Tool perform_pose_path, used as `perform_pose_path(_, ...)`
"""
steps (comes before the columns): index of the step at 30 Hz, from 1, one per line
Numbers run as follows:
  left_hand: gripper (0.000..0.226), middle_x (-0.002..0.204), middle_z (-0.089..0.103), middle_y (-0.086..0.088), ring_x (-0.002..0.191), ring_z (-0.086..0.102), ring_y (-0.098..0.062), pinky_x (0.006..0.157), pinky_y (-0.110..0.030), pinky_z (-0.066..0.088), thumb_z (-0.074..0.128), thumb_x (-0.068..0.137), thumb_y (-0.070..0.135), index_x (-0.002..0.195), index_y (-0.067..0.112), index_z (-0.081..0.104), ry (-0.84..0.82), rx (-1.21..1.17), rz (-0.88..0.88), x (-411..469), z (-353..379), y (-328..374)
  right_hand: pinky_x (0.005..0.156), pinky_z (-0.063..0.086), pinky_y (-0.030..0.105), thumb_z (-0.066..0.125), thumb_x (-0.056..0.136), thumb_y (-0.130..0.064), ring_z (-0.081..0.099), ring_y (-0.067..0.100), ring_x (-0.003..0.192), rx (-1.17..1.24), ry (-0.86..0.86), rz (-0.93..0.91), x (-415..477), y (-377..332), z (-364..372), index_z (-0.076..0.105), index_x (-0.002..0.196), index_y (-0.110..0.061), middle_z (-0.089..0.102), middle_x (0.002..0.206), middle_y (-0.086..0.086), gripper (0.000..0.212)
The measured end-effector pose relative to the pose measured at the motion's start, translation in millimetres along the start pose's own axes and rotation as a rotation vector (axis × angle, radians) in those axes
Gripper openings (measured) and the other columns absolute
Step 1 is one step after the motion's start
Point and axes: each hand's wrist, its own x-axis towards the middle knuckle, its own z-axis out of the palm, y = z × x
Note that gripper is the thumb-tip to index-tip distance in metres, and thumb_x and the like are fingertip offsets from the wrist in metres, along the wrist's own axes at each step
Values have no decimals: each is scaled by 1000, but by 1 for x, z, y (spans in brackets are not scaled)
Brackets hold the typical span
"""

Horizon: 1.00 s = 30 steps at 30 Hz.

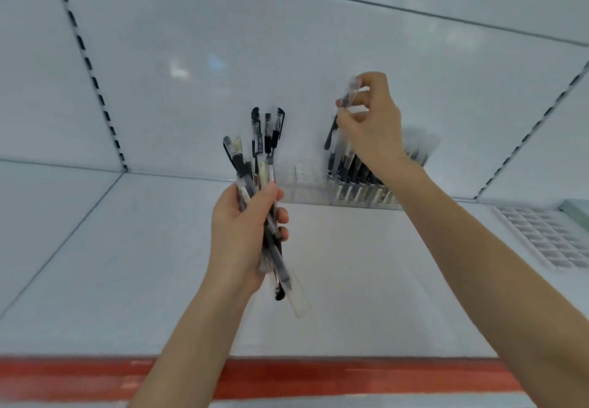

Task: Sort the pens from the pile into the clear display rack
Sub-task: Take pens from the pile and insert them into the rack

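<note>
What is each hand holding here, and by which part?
Left hand: a bundle of black-and-clear plastic pens, fist around the mid-barrels. Right hand: one clear pen, fingertip grip near its upper end.

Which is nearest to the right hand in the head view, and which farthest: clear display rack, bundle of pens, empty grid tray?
From the right hand:
1. Clear display rack, directly below it.
2. Bundle of pens, to its left, in the left hand.
3. Empty grid tray, far right.

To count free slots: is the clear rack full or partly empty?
Partly empty: pens fill the right of the rack; its left slots show no pens.
</note>
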Motion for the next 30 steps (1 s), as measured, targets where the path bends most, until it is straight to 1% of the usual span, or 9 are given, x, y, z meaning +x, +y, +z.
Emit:
perform_pose_path(2,6,70,58,-5,45,49,-10,38,-19,38,54,90,6,87,6,49,33,-12,19,-3,9,-7,62,50,16,50,82,-2,63,14,83,12,-3,-1,8,9,-10,38,98,-20,55,83,-5,27)
perform_pose_path(5,5,72,57,-6,43,49,-9,38,-19,38,54,90,6,88,5,49,73,-17,32,-7,19,-16,69,55,34,52,82,-7,60,19,78,-1,-40,45,15,21,-18,39,96,-20,54,79,-5,23)
perform_pose_path(9,5,72,58,-6,44,49,-9,38,-19,39,54,90,7,92,4,50,98,-4,54,-6,26,-22,68,50,36,51,80,-8,62,30,80,73,-25,44,21,18,-29,39,85,-24,60,87,14,21)
perform_pose_path(11,5,72,58,-6,44,49,-10,38,-18,39,54,90,7,92,4,50,104,0,65,-5,27,-21,74,52,43,50,76,-11,63,37,85,99,-34,16,24,11,-34,39,80,-30,61,92,24,22)
perform_pose_path(14,7,72,57,-6,43,49,-9,38,-18,38,54,90,6,85,7,49,113,-2,84,-1,25,-19,78,53,51,53,76,-17,66,32,82,55,-112,-31,29,7,-40,45,81,-36,65,87,17,21)
perform_pose_path(18,10,71,57,-6,42,48,-8,37,-18,37,54,89,6,82,8,49,121,-14,92,4,22,-18,83,51,51,55,88,-28,64,29,85,-46,-187,-67,35,10,-44,52,80,-28,64,78,-1,8)
perform_pose_path(21,7,73,57,-6,43,48,-9,37,-19,37,55,89,6,84,7,50,105,-20,88,7,22,-17,84,51,48,57,89,-25,63,26,81,-120,-220,-66,36,11,-48,57,87,-20,59,71,-9,6)
perform_pose_path(26,6,72,58,-6,43,49,-9,37,-19,38,55,89,6,93,4,51,81,-28,82,10,22,-19,84,53,42,60,88,-18,60,15,70,-217,-318,-63,36,11,-45,59,89,-14,60,76,-1,5)
perform_pose_path(30,5,73,58,-6,42,49,-9,37,-18,37,54,89,6,92,4,51,79,-25,76,10,18,-19,87,49,37,61,86,-20,60,24,89,-336,-446,-86,36,6,-40,63,97,-11,60,89,2,14)
